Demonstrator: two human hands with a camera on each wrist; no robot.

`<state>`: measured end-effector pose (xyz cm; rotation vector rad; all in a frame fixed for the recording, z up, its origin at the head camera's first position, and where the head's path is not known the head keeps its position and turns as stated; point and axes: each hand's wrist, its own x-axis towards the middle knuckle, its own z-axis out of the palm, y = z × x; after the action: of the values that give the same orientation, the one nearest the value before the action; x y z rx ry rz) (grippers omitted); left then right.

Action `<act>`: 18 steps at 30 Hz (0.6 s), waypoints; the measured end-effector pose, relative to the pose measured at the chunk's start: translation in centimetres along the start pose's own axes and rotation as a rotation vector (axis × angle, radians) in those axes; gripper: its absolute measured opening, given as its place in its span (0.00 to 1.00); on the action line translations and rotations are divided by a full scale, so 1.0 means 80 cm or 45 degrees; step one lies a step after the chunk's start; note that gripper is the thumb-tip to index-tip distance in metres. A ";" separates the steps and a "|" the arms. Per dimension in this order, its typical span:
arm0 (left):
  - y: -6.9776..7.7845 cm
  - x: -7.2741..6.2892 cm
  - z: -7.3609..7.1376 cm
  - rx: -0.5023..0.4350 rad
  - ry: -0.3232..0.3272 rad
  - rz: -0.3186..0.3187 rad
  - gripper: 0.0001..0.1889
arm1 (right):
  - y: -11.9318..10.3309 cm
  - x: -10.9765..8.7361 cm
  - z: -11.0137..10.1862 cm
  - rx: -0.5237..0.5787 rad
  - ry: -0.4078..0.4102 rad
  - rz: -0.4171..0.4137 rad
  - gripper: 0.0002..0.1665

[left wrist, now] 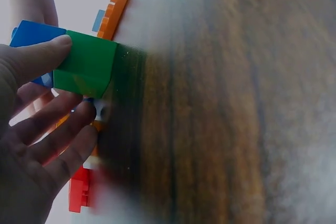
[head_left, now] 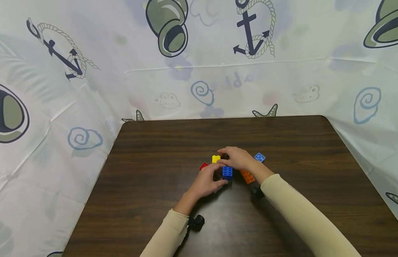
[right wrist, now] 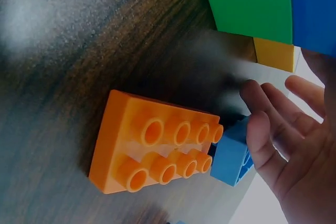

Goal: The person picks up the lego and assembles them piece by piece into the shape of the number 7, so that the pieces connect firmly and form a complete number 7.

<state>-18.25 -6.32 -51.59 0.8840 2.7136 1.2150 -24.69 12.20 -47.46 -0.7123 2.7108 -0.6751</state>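
Observation:
A stack of a blue brick (head_left: 227,172) on a green brick (left wrist: 86,64) stands at my left hand (head_left: 203,182). The left thumb (left wrist: 50,51) lies across the stack's side where the two colours meet, and the hand grips it from the left. My right hand (head_left: 239,159) is just behind the stack, its fingertips beside a yellow brick (head_left: 216,159). In the right wrist view its fingers (right wrist: 275,103) are relaxed, with nothing visible between them. A red brick (head_left: 203,166) is partly hidden behind the left hand.
An orange eight-stud brick (right wrist: 152,145) lies on the table under the right wrist, touching or close to a light blue brick (right wrist: 228,153). The dark wooden table (head_left: 138,196) runs back to a patterned cloth (head_left: 212,82). Black cameras (head_left: 196,223) are worn at the wrists.

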 end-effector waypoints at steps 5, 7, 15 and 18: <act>0.003 0.002 0.000 -0.043 0.029 0.049 0.27 | 0.001 0.001 -0.001 -0.074 -0.022 0.035 0.30; 0.005 0.003 0.000 -0.085 0.045 0.069 0.26 | 0.002 0.002 -0.003 -0.092 -0.032 0.046 0.29; 0.007 0.005 0.001 -0.195 0.091 0.093 0.21 | 0.002 0.002 -0.006 -0.107 -0.051 0.056 0.26; 0.006 0.004 0.003 -0.216 0.094 0.070 0.20 | 0.003 0.001 -0.005 -0.076 -0.036 0.057 0.24</act>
<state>-18.26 -5.73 -51.34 0.9149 2.6070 1.4906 -24.99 12.47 -47.24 -0.6679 2.7225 -0.5721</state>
